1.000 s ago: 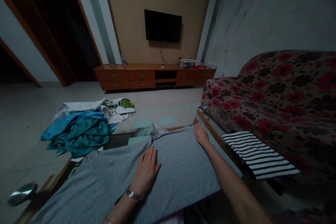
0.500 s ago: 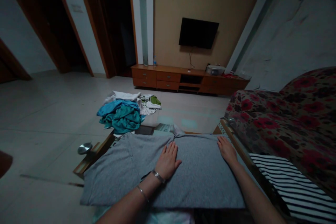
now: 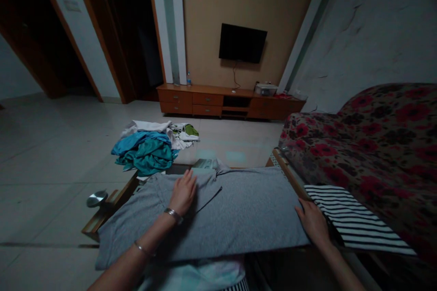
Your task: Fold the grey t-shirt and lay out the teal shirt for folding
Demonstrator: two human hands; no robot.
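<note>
A crumpled teal and white pile of clothes (image 3: 146, 148) sits past the far left table corner. The left hand (image 3: 183, 192) lies flat, fingers together, on the soft grey knit garment (image 3: 239, 209) spread over the wooden-edged table (image 3: 102, 213). The right hand (image 3: 312, 220), fingers loosely together, presses its right edge, just beside a folded black-and-white striped cloth (image 3: 355, 220).

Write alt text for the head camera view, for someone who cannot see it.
A person's left hand presses flat on a grey garment spread over a low table, while the right hand rests at its right edge beside a folded striped cloth. A pile of clothes lies beyond, a floral sofa stands right.
</note>
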